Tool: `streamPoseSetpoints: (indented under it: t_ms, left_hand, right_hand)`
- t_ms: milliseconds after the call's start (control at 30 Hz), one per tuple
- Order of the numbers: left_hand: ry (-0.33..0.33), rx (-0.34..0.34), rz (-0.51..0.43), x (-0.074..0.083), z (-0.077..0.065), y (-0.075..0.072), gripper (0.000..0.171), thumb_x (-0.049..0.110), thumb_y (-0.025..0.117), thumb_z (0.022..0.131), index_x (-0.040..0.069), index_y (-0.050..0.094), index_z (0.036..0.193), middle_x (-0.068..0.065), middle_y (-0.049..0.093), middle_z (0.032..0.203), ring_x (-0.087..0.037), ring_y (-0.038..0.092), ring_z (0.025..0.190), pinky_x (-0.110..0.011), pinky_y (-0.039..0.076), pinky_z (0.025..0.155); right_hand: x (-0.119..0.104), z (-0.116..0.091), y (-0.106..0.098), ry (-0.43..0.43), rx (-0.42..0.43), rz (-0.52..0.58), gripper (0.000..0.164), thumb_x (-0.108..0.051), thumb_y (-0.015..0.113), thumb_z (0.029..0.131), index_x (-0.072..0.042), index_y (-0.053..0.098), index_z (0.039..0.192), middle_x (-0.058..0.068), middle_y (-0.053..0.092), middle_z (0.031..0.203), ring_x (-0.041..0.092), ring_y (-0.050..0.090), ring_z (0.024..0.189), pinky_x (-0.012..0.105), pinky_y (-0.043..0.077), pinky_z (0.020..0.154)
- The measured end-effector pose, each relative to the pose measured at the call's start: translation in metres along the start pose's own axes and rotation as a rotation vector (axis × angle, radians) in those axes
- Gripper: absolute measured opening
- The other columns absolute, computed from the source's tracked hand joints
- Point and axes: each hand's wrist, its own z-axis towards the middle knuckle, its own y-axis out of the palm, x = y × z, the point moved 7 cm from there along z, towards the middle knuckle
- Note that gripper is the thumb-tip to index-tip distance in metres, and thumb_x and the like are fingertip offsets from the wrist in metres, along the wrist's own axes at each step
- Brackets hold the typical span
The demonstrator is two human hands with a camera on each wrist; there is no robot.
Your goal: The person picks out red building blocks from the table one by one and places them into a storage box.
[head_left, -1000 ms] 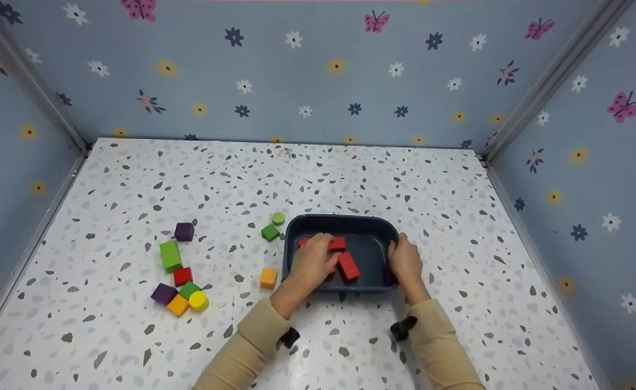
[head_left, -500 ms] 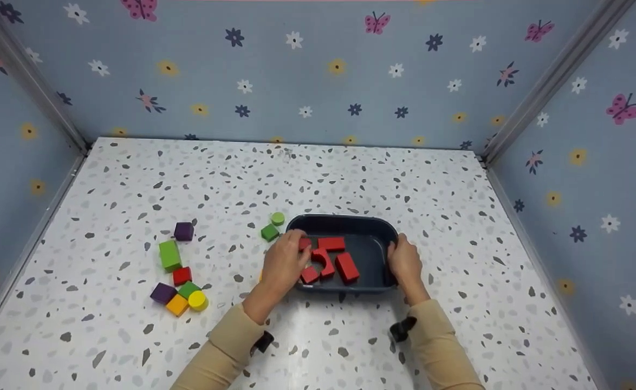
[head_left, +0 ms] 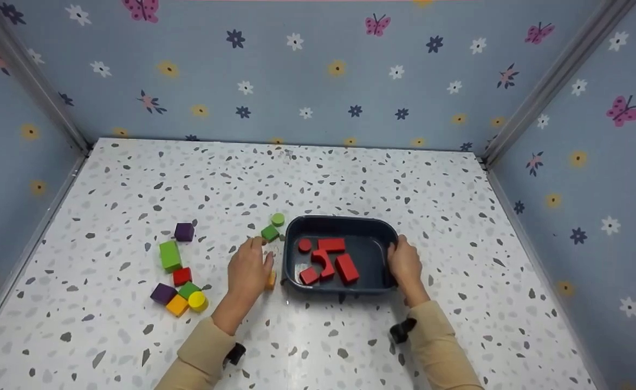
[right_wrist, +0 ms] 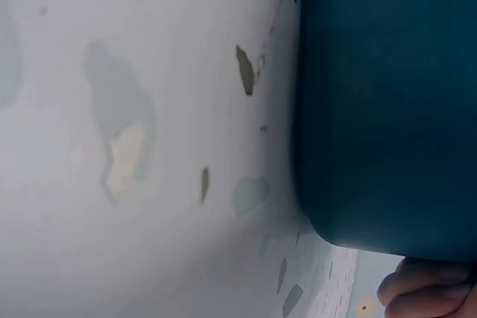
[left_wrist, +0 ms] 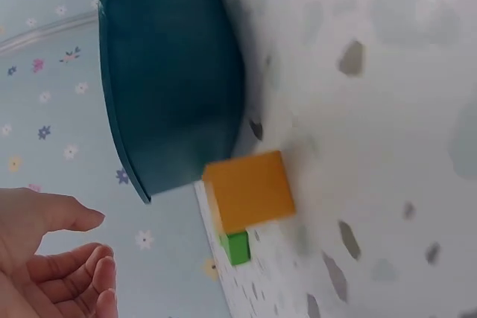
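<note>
A dark blue rectangular tub [head_left: 369,246] stands on the speckled table. Inside it lie several red blocks: a disc [head_left: 305,245], an arch [head_left: 324,264], a small cube [head_left: 309,275] and two oblong blocks, one at the back [head_left: 331,245], one nearer [head_left: 347,268]. My right hand [head_left: 404,262] grips the tub's right rim, thumb inside; its fingers [right_wrist: 425,288] show outside the wall. My left hand [head_left: 248,268] is left of the tub, above the table, holding nothing, thumb and loosely bent fingers apart. Beside it sits an orange cube [left_wrist: 252,191], partly hidden in the head view.
Behind my left hand are a green block [head_left: 270,233] and a light green cylinder [head_left: 278,219]. Further left sit purple blocks [head_left: 184,232], a light green oblong block [head_left: 170,256], a red cube [head_left: 182,276] and a yellow cylinder [head_left: 198,300]. Patterned panels [head_left: 307,70] enclose the table.
My left hand has come out of the tub and moved left, past the orange cube. The red disc and other red blocks are uncovered. The right hand stays on the rim.
</note>
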Motion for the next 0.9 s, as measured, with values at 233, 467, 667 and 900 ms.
streamPoseSetpoints:
  t_ms: [233, 467, 667, 900]
  left_hand:
    - [-0.103, -0.073, 0.055, -0.029, -0.004, -0.004, 0.025, 0.012, 0.064, 0.081, -0.004, 0.057, 0.099, -0.016, 0.056, 0.091, -0.030, 0.056, 0.081, -0.040, 0.048, 0.069]
    - [-0.163, -0.074, 0.076, -0.055, -0.010, -0.011, 0.027, 0.011, 0.063, 0.082, -0.006, 0.056, 0.102, -0.018, 0.054, 0.092, -0.031, 0.054, 0.082, -0.042, 0.047, 0.071]
    - [-0.157, -0.027, 0.084, -0.072, -0.016, -0.019, 0.027, 0.008, 0.063, 0.080, -0.009, 0.054, 0.099, -0.022, 0.052, 0.091, -0.035, 0.053, 0.081, -0.045, 0.047, 0.069]
    - [-0.122, 0.049, 0.113, -0.088, -0.021, -0.029, 0.027, 0.003, 0.065, 0.077, -0.014, 0.051, 0.093, -0.026, 0.050, 0.085, -0.040, 0.053, 0.077, -0.049, 0.044, 0.065]
  right_hand:
    - [0.000, -0.001, 0.001, -0.019, 0.021, -0.011, 0.022, -0.014, 0.048, 0.089, 0.003, 0.052, 0.102, 0.029, 0.060, 0.086, 0.043, 0.060, 0.074, 0.052, 0.046, 0.057]
    - [0.002, 0.000, 0.002, 0.013, -0.003, -0.006, 0.023, -0.016, 0.047, 0.090, 0.001, 0.051, 0.105, 0.029, 0.059, 0.091, 0.043, 0.059, 0.080, 0.054, 0.045, 0.062]
    - [0.001, 0.000, 0.001, 0.017, -0.003, -0.006, 0.022, -0.017, 0.048, 0.090, 0.001, 0.051, 0.102, 0.029, 0.059, 0.091, 0.043, 0.059, 0.081, 0.054, 0.045, 0.063]
    - [0.001, 0.000, 0.001, 0.011, 0.004, 0.006, 0.020, -0.016, 0.049, 0.089, 0.001, 0.052, 0.100, 0.028, 0.060, 0.090, 0.043, 0.059, 0.080, 0.054, 0.045, 0.061]
